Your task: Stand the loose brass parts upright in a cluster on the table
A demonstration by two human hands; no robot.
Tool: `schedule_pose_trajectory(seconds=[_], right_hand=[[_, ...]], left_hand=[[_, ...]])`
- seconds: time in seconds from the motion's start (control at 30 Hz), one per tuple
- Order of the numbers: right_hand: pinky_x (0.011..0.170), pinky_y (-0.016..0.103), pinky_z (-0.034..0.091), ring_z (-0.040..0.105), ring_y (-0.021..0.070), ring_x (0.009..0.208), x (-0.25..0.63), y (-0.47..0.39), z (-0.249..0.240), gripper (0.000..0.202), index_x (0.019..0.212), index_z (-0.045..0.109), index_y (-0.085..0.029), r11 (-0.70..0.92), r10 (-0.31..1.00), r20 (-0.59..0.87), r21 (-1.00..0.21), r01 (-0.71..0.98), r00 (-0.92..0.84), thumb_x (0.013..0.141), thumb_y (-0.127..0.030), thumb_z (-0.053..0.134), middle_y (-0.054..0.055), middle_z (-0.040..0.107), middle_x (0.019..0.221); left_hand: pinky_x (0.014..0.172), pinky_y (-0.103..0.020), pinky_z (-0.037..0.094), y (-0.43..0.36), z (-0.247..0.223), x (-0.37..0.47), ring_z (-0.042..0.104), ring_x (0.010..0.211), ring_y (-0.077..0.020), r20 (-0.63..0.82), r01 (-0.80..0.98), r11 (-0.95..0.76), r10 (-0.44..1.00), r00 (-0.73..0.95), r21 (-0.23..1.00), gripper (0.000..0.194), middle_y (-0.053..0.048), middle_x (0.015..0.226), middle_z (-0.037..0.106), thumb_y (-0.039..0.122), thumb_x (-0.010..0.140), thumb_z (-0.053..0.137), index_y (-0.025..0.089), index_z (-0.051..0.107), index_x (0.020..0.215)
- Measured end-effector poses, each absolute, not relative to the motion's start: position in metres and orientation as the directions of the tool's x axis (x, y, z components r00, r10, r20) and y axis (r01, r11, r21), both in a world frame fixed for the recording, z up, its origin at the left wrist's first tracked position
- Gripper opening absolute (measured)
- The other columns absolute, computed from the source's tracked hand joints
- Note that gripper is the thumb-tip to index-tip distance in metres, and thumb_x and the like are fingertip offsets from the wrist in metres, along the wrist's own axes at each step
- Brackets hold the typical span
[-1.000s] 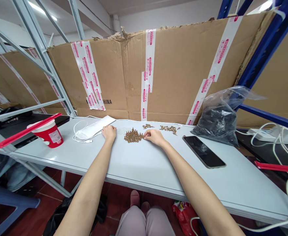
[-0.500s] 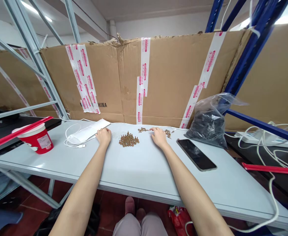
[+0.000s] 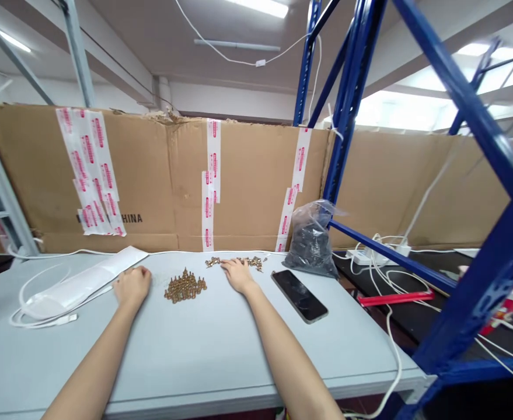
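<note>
Since a second ago the right hand (image 3: pixel 238 276) has left the right side of the brass cluster (image 3: pixel 185 287) for the loose pieces (image 3: pixel 255 263) by the far edge of the desk (image 3: pixel 186 344). Judging by that, the work now sits with the loose pieces, while the cluster is left standing. Cardboard (image 3: pixel 256 186) walls off that far edge. A white sleeve (image 3: pixel 85 283) slants across the left part, a bag (image 3: pixel 311 242) slumps at the far right corner, and a phone (image 3: pixel 300 296) lies near the right edge. Curled beside the sleeve, the left hand (image 3: pixel 132 286) has its fingers together; I cannot tell whether it holds anything. The right fingers reach out, a little apart, over the loose pieces; whether they pinch one, I cannot tell. Between the hands, nearer the far edge than the near one, the cluster's pieces stand upright, long axes vertical, narrow tips up. Loose pieces lie in patches along the far edge, their axes too small to make out. Smallest are faint clear bits (image 3: pixel 160 276) between left hand and cluster
</note>
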State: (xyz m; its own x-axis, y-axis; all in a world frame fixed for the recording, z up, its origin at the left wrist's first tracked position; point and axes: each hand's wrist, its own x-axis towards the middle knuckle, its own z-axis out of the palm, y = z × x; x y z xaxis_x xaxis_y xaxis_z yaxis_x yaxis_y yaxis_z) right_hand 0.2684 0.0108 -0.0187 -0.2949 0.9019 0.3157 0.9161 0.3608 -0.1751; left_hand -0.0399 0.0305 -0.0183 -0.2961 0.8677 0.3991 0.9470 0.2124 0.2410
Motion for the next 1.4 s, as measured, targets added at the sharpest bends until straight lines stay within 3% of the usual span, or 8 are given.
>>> schedule_pose_trajectory(seconds=[0.13, 0.3, 0.57, 0.8, 0.93, 1.03, 1.17, 1.4], right_hand=[[0.101, 0.042, 0.017, 0.046, 0.0175, 0.107, 0.269, 0.009, -0.016, 0.032, 0.105, 0.058, -0.022, 0.384, 0.859, 0.416, -0.140, 0.913, -0.298, 0.085, -0.014, 0.035, 0.005, 0.060, 0.112], [0.098, 0.039, 0.021, 0.043, 0.0199, 0.109, 0.265, 0.006, -0.013, 0.043, 0.126, 0.042, -0.020, 0.329, 0.819, 0.533, -0.132, 0.935, -0.213, 0.083, -0.018, 0.041, 0.010, 0.056, 0.116], [0.089, 0.027, 0.033, 0.053, 0.0161, 0.098, 0.264, 0.015, -0.019, 0.031, 0.098, 0.064, -0.018, 0.409, 0.874, 0.371, -0.210, 0.888, -0.315, 0.085, -0.013, 0.037, 0.008, 0.063, 0.102], [0.082, 0.022, 0.038, 0.055, 0.0164, 0.094, 0.261, 0.010, -0.015, 0.030, 0.090, 0.066, -0.013, 0.438, 0.868, 0.368, -0.249, 0.864, -0.334, 0.078, -0.003, 0.040, 0.010, 0.064, 0.093], [0.084, 0.024, 0.040, 0.057, 0.0157, 0.092, 0.254, 0.003, -0.008, 0.032, 0.087, 0.066, -0.014, 0.440, 0.875, 0.388, -0.390, 0.809, -0.289, 0.074, -0.001, 0.040, 0.009, 0.065, 0.094], [0.084, 0.027, 0.042, 0.060, 0.0150, 0.087, 0.244, 0.004, -0.004, 0.029, 0.082, 0.067, -0.016, 0.441, 0.880, 0.446, -0.644, 0.626, -0.161, 0.073, -0.004, 0.042, 0.007, 0.067, 0.091], [0.074, 0.031, 0.049, 0.063, 0.0166, 0.075, 0.222, 0.005, 0.001, 0.015, 0.077, 0.067, -0.015, 0.342, 0.939, 0.343, -0.936, 0.087, 0.003, 0.067, -0.016, 0.055, 0.005, 0.068, 0.077], [0.076, 0.034, 0.050, 0.062, 0.0206, 0.084, 0.193, -0.009, 0.001, 0.030, 0.077, 0.065, -0.015, 0.248, 0.967, 0.255, -0.912, -0.326, 0.022, 0.050, -0.027, 0.071, 0.007, 0.068, 0.087]], left_hand=[[0.076, -0.043, 0.039, 0.030, -0.017, -0.039, 0.052, 0.095, -0.0325, 0.380, 0.944, 0.213, 0.875, -0.299, 0.253, 0.038, -0.013, 0.097, 0.063, 0.033, 0.080, 0.031, 0.020, 0.066, 0.089], [0.076, -0.043, 0.039, 0.028, -0.014, -0.037, 0.052, 0.095, -0.0327, 0.372, 0.944, 0.211, 0.879, -0.297, 0.253, 0.039, -0.012, 0.096, 0.063, 0.033, 0.080, 0.030, 0.020, 0.066, 0.089], [0.076, -0.043, 0.039, 0.029, -0.014, -0.037, 0.052, 0.096, -0.0327, 0.365, 0.945, 0.206, 0.885, -0.291, 0.253, 0.040, -0.013, 0.097, 0.063, 0.035, 0.080, 0.030, 0.019, 0.066, 0.091], [0.076, -0.041, 0.038, 0.024, -0.009, -0.032, 0.051, 0.095, -0.0321, 0.390, 0.949, 0.191, 0.877, -0.280, 0.251, 0.036, -0.013, 0.096, 0.062, 0.032, 0.081, 0.032, 0.019, 0.065, 0.088], [0.076, -0.040, 0.037, 0.021, -0.004, -0.028, 0.050, 0.093, -0.0308, 0.491, 0.967, 0.120, 0.843, -0.218, 0.224, 0.035, -0.013, 0.096, 0.061, 0.032, 0.083, 0.032, 0.017, 0.063, 0.088], [0.077, -0.038, 0.036, 0.015, 0.002, -0.018, 0.049, 0.093, -0.0284, 0.631, 0.988, -0.061, 0.774, -0.042, 0.141, 0.035, -0.012, 0.096, 0.060, 0.034, 0.085, 0.032, 0.016, 0.060, 0.094], [0.081, -0.034, 0.035, 0.000, 0.010, 0.012, 0.050, 0.096, -0.0237, 0.701, 0.884, -0.464, 0.610, 0.369, -0.061, 0.033, -0.009, 0.104, 0.058, 0.041, 0.086, 0.039, 0.018, 0.055, 0.104], [0.078, -0.030, 0.035, -0.010, 0.006, 0.041, 0.052, 0.090, -0.0185, 0.725, 0.723, -0.651, 0.379, 0.575, -0.232, 0.024, -0.006, 0.094, 0.062, 0.034, 0.089, 0.041, 0.019, 0.058, 0.095]])
